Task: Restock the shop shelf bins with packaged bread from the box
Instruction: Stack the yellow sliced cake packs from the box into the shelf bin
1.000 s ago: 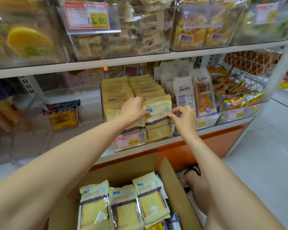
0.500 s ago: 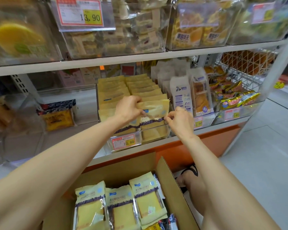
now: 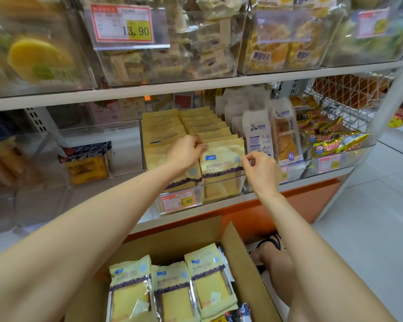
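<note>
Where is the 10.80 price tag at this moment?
Head view, centre: the 10.80 price tag sits on the front of the yellow bread bin, below the left hand and above the cardboard box.

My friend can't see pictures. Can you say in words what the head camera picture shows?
A person's left hand and right hand pinch the top corners of the front bread pack, yellow, standing in a clear shelf bin full of the same packs. Below, an open cardboard box holds more bread packs, and the bin's price tag reads 10.80.
</note>
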A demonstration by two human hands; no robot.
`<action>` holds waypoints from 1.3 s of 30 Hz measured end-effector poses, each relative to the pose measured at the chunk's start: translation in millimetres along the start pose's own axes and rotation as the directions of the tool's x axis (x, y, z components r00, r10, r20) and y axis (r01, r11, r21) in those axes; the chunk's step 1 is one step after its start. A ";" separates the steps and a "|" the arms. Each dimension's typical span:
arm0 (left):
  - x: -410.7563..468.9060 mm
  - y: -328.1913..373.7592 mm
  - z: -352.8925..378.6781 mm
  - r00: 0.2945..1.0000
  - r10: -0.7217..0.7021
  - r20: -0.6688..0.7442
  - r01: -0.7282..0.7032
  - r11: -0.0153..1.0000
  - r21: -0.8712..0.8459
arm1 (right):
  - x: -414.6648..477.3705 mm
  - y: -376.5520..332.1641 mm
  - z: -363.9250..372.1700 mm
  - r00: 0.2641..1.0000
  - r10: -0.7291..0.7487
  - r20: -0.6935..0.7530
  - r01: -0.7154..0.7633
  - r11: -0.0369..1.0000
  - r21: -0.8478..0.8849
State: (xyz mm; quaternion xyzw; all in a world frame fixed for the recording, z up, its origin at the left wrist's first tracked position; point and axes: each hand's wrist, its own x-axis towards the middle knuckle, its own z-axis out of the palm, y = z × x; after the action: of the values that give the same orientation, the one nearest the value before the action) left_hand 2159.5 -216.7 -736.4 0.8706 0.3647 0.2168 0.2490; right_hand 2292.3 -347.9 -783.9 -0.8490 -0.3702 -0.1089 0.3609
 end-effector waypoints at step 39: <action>-272.3 -253.9 84.9 0.668 -0.685 0.291 0.715 0.699 0.000 | -240.8 33.1 153.2 0.170 0.099 0.981 -0.174 0.982 -0.069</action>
State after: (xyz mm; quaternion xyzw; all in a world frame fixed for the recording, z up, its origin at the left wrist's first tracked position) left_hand 1899.0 -287.5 -1006.3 0.6688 0.6206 0.0047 0.4094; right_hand 2134.0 -389.5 -1020.0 -0.7407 -0.4406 0.5018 0.0744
